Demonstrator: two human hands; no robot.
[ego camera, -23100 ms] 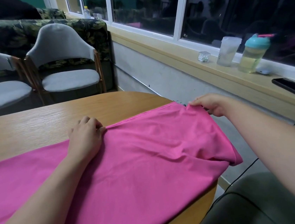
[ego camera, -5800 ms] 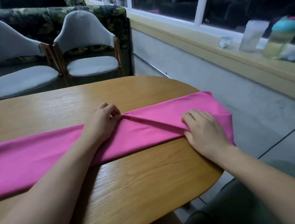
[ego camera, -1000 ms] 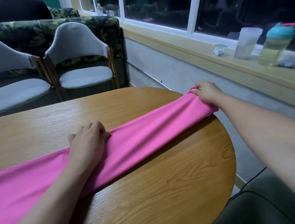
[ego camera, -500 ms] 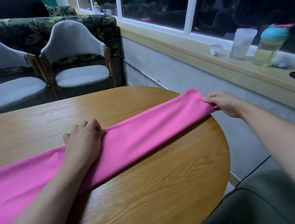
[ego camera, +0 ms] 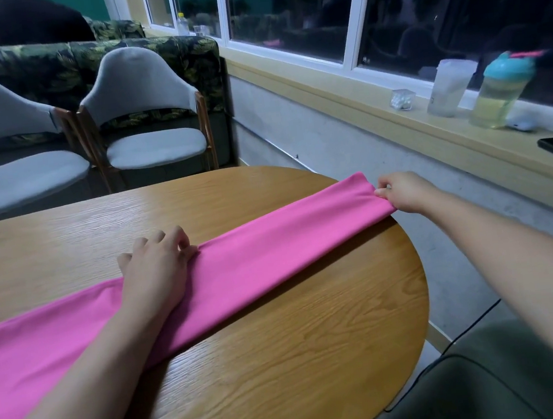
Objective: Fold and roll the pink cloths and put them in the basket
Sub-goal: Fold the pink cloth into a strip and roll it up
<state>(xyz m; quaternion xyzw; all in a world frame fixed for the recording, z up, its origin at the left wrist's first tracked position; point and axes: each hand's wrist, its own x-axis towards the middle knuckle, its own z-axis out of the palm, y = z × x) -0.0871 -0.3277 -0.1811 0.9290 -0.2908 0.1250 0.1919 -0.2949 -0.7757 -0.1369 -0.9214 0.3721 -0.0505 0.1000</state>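
One pink cloth [ego camera: 274, 261], folded into a long strip, lying across the table [ego camera: 285, 363] to its right edge, left hand [ego camera: 154, 268] pressing flat on its middle, grasping nothing, right hand [ego camera: 404, 191] pinching its end, two grey chairs [ego camera: 154, 147] standing beyond the far edge.

Bench [ego camera: 285, 363]: rounded wooden top with a light grain. One pink cloth [ego camera: 273, 254] lies directly on it, folded into a long, narrow, flat band. The band runs diagonally from the near left to the far right rim.
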